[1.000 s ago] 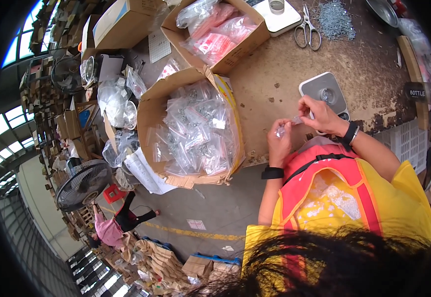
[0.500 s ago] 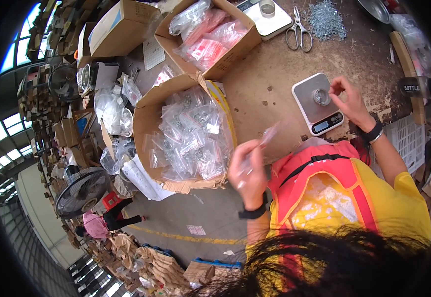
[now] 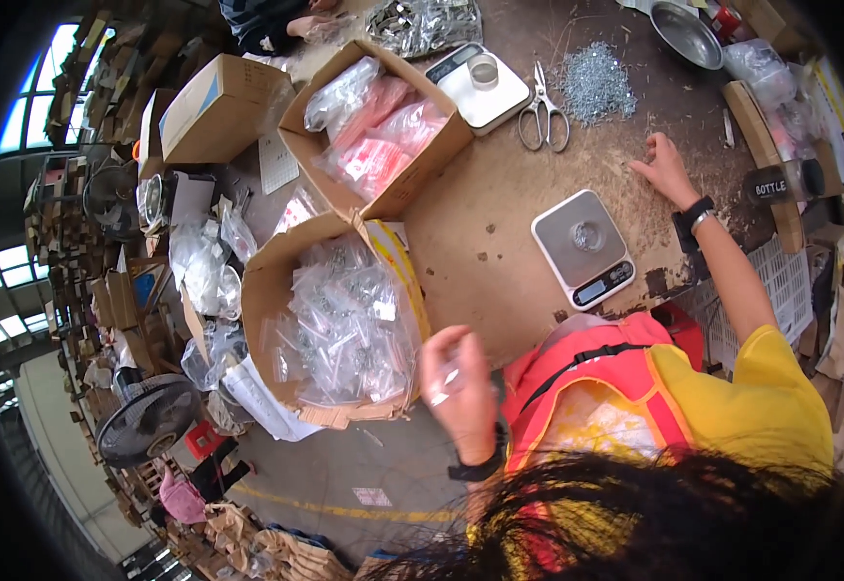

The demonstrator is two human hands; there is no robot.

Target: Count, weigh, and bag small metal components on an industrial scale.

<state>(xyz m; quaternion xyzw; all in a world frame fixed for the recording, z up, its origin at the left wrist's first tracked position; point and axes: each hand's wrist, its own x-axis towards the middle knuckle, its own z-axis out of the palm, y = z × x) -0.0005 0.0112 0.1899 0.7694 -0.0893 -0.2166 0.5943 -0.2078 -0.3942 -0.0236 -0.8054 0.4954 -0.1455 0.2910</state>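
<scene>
Curling around a shiny bit of clear plastic, the left hand was blurry. Just left of its fingers sat a brown box of small clear bags. Right of them stood a white scale with a cup of metal bits. Farther off, the right hand had loose, open fingers; scissors and a silvery pile lay past them, leftward.

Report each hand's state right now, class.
Left hand: half-curled, blurred, clear plastic at the palm; grip cannot be told.
Right hand: loosely open, nothing visible in it.
</scene>
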